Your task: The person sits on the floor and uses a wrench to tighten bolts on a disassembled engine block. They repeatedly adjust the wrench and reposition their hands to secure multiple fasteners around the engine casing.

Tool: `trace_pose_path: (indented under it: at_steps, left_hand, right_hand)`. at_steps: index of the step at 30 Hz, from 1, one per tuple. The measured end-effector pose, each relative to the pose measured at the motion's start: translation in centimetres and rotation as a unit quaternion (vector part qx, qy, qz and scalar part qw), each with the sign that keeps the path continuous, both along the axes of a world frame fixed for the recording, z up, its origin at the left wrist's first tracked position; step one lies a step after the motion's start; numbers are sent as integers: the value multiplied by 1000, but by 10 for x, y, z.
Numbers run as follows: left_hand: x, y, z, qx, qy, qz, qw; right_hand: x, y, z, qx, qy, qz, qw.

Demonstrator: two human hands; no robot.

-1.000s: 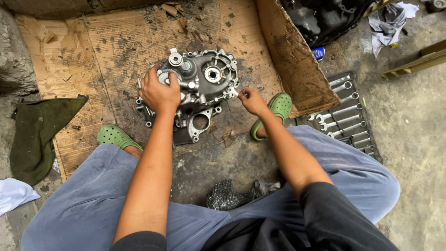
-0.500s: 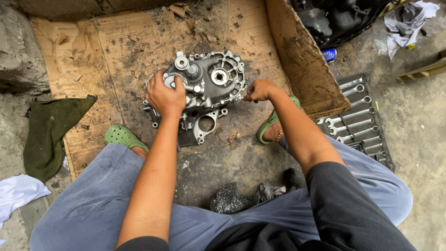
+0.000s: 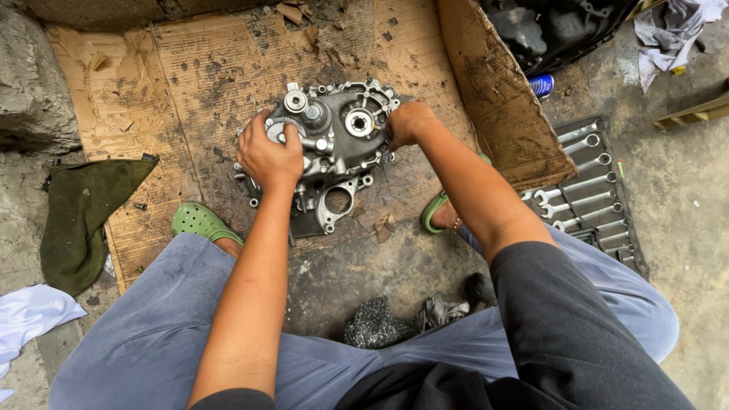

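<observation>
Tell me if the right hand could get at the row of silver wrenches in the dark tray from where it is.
Probably yes: the right hand grips the grey metal engine casing, and the wrenches lie uncovered beside the right leg.

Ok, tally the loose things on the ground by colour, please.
Green, clogs and cloth: 3
White, rags: 2
Blue, can: 1
Silver-grey, engine casing: 1
Total: 7
</observation>
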State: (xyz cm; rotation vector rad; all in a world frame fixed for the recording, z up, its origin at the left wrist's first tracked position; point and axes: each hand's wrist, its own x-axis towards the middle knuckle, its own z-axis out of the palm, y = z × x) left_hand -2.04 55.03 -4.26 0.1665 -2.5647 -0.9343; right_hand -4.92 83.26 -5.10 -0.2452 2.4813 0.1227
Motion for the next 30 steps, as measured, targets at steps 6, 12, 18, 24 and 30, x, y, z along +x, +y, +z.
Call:
trace_pose_path:
  at_steps: [6, 12, 18, 24, 30]
  left_hand:
    - [-1, 1, 1, -15, 21, -1, 1000]
    - [0, 1, 2, -9, 25, -5, 1000]
    - [0, 0, 4, 0, 11, -5, 1000]
    - [1, 0, 3, -7, 24, -10, 1000]
    - [1, 0, 3, -3, 30, -16, 999]
  right_hand:
    - [-11, -30, 3, 82, 70, 158, 982]
    - [-12, -22, 5, 28, 21, 106, 994]
    - [-14, -10, -1, -9, -1, 43, 999]
    - [-11, 0, -8, -44, 1, 7, 999]
    - [1, 9, -7, -81, 12, -6, 997]
